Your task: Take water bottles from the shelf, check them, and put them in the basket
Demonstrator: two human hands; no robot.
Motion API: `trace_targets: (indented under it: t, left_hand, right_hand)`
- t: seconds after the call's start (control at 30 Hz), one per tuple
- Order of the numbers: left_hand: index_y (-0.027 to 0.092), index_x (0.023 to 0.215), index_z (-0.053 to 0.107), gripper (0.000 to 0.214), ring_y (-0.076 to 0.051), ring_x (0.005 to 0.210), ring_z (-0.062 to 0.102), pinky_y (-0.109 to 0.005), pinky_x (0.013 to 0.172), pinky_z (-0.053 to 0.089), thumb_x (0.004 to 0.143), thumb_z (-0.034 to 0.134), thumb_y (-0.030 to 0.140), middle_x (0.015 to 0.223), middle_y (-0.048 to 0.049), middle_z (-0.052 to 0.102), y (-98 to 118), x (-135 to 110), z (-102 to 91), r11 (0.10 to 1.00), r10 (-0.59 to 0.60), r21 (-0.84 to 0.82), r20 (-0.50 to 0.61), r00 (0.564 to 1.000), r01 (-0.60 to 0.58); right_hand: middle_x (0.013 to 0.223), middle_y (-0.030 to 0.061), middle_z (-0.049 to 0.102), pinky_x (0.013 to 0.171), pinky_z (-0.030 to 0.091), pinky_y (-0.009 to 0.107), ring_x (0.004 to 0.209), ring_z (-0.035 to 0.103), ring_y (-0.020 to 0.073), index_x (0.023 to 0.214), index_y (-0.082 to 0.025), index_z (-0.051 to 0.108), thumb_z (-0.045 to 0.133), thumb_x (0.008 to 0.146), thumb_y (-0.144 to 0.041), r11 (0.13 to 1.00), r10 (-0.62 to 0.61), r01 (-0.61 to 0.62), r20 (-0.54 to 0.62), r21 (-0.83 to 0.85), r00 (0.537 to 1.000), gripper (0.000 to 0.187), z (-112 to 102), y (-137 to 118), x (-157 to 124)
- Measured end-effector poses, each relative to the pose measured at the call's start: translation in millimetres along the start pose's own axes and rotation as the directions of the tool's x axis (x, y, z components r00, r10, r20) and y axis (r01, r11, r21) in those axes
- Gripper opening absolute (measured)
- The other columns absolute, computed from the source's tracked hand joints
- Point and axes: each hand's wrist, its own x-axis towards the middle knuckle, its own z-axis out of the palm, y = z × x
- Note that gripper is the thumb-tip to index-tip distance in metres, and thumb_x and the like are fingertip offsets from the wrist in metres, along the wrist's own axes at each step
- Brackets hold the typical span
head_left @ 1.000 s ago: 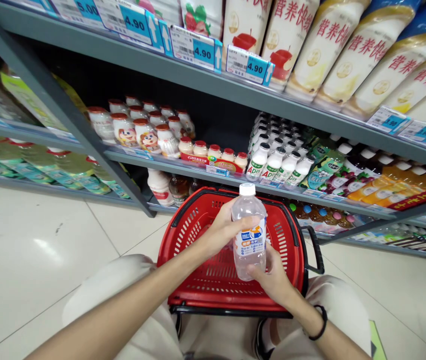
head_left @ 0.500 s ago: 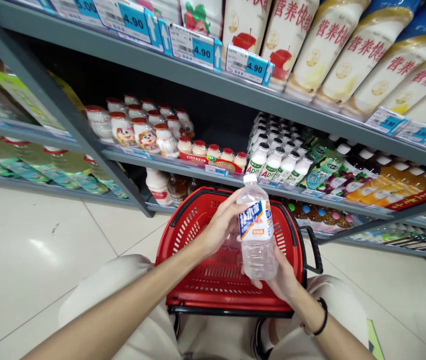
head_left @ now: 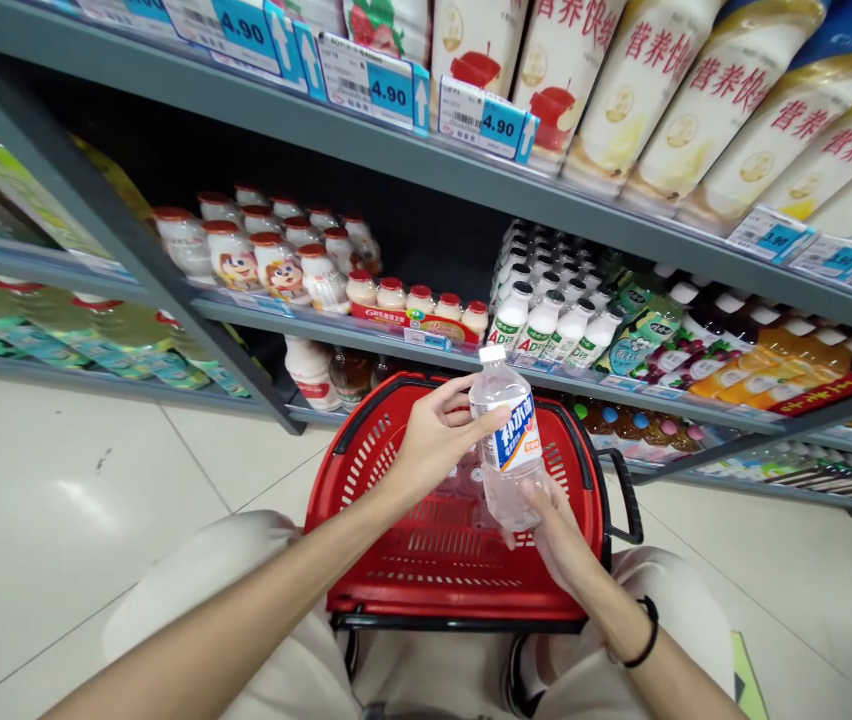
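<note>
A clear plastic drink bottle (head_left: 508,495) with a white cap and a blue, white and orange label is held over the red shopping basket (head_left: 388,590), nearly upright and tilted slightly. My left hand (head_left: 437,435) grips its upper left side, thumb across the label's edge. Around the lower right of the bottle closes my right hand (head_left: 555,530), with the thumb on its front and some fingers hidden behind. Behind the bottle, some clear items (head_left: 463,478) lie in the basket, partly hidden, so I cannot tell their kind.
A shelf rack (head_left: 306,335) stands just beyond the basket. It carries small red-lidded bottles (head_left: 231,255), white bottles with dark caps (head_left: 546,325), orange drinks (head_left: 763,360) and tall white bottles (head_left: 643,90). The basket's black handle (head_left: 627,500) sticks out at right. My knees flank the basket.
The bottle has turned in my hands, so its label now faces further to the right. My right thumb has come round onto the bottle's front. The view has shifted slightly.
</note>
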Motion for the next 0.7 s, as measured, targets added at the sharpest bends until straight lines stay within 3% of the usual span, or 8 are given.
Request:
trace_targets:
  t: [0.1,0.2,0.4,0.53,0.7]
  left_hand:
    - [0.014,0.121,0.071,0.057,-0.025,0.098,0.071,-0.029,0.070,0.063,0.078,0.081,0.050,0.113,-0.0130,0.075,0.9,-0.1,-1.9,1.000,-0.015,0.017,-0.015,1.000,0.015]
    - [0.015,0.117,0.073,0.052,-0.027,0.102,0.069,-0.027,0.057,0.062,0.082,0.074,0.054,0.111,-0.0116,0.072,5.6,-0.8,-3.9,1.000,-0.006,0.020,-0.014,1.000,0.006]
    - [0.014,0.121,0.064,0.057,-0.016,0.069,0.064,-0.028,0.052,0.064,0.079,0.080,0.049,0.077,-0.0009,0.063,14.5,-7.1,-1.3,1.000,0.003,-0.011,0.082,0.997,-0.002]
    - [0.013,0.121,0.058,0.056,-0.015,0.056,0.062,-0.028,0.044,0.061,0.082,0.077,0.048,0.067,0.0018,0.061,14.1,-10.8,0.7,0.999,0.000,-0.036,0.135,0.991,0.004]
    - [0.010,0.119,0.063,0.052,-0.014,0.056,0.060,-0.023,0.041,0.054,0.085,0.072,0.048,0.066,-0.0006,0.063,17.1,-9.7,-2.7,1.000,0.012,-0.024,0.106,0.994,-0.010]
  right_hand:
    - [0.079,0.0060,0.069,0.042,0.041,0.022,0.053,0.051,0.0129,0.105,-0.016,0.067,0.073,0.084,-0.058,0.997,0.040,-0.040,0.007,0.062,0.999,0.047,-1.8,0.6,-1.1]
    - [0.086,0.0108,0.072,0.042,0.039,0.022,0.060,0.056,0.0163,0.110,-0.017,0.067,0.066,0.085,-0.067,0.985,0.109,-0.120,0.092,0.125,0.990,0.056,-6.4,-4.0,-2.4]
    - [0.076,0.0095,0.070,0.035,0.025,0.020,0.044,0.041,0.0110,0.112,-0.013,0.070,0.048,0.084,-0.082,0.930,0.185,-0.254,0.257,0.267,0.948,0.078,-12.8,-9.8,-0.9]
    - [0.069,0.0066,0.065,0.034,0.023,0.019,0.045,0.042,0.0121,0.109,-0.013,0.072,0.045,0.086,-0.080,0.902,0.167,-0.262,0.284,0.342,0.944,0.076,-12.2,-6.8,3.4]
    - [0.066,0.0058,0.063,0.033,0.024,0.020,0.044,0.040,0.0117,0.114,-0.009,0.071,0.041,0.085,-0.083,0.908,0.185,-0.267,0.265,0.322,0.947,0.085,-10.9,-5.9,4.9]
